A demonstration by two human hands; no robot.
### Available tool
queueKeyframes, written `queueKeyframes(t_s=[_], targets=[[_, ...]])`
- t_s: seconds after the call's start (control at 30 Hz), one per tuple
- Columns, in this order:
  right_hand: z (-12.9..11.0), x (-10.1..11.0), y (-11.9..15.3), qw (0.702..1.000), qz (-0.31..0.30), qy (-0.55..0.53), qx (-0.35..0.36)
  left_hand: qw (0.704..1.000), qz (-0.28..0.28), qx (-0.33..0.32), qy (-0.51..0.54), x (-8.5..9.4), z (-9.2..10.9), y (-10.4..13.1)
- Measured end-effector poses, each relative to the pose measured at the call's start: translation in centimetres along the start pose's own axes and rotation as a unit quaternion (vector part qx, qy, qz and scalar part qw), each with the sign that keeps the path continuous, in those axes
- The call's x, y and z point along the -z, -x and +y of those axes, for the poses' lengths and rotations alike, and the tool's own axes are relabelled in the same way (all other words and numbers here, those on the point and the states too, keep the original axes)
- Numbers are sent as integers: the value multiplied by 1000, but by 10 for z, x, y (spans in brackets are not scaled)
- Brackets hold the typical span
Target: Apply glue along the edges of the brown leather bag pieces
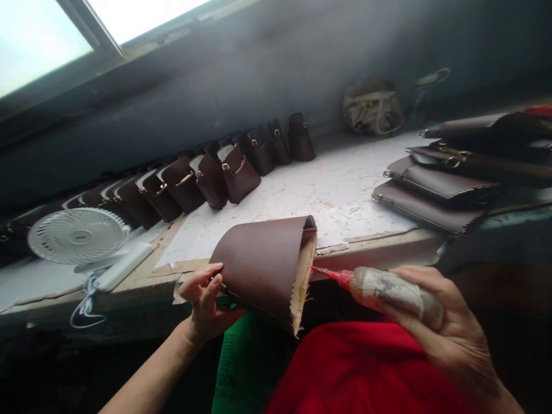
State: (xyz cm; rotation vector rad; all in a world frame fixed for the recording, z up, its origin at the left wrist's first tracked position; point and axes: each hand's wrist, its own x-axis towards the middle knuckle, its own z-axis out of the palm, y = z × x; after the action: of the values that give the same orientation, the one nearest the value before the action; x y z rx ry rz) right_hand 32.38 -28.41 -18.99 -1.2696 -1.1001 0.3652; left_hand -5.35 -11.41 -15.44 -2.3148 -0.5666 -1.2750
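Note:
A brown leather bag body point(263, 259) lies tilted at the table's front edge, its raw, zigzag-cut open end facing right. My left hand point(211, 299) grips its left end, thumb and fingers closed on the leather near a small metal fitting. In my right hand point(448, 322) is a worn glue bottle point(394, 293), held on its side with the fingers wrapped round it. The bottle's red nozzle point(336, 276) points left, its tip at the frayed edge of the lining. A shiny wet-looking line runs along that edge.
Rows of upright brown bags point(237, 172) stand along the wall at left. A white fan point(77, 236) and a white power strip point(123, 267) sit at front left. Flat bag pieces point(435, 181) are stacked at right, with a plastic bag point(373, 106) behind on the paper-covered table point(297, 190).

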Motion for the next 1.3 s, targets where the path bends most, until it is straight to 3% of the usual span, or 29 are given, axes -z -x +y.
queueKeyframes(t_s=[0.13,0.3,0.47,0.63,0.83,0.97,1.1,1.2,1.3], targets=[[6,0,-3,999,-44,8,28,1000,0,2,-3,-1,1,-1],[8,3,-4,998,-26,27,40,1000,10,2,6,-3,2,-2],[5,4,-4,994,-90,10,59,1000,3,-5,8,-2,1,-3],[6,4,-4,999,-4,43,31,1000,2,-7,13,-1,3,-5],[13,1,-6,996,-60,28,60,1000,-1,-6,15,-1,1,-4],[15,-1,-12,996,-11,56,73,1000,-5,-5,21,-1,2,-3],[12,-1,-14,998,-36,32,36,1000,-5,2,13,0,3,-4],[14,-3,-15,996,-50,36,60,1000,-4,-8,15,0,3,-6],[17,-3,-14,996,-18,54,70,1000,-3,-6,18,1,4,-7]])
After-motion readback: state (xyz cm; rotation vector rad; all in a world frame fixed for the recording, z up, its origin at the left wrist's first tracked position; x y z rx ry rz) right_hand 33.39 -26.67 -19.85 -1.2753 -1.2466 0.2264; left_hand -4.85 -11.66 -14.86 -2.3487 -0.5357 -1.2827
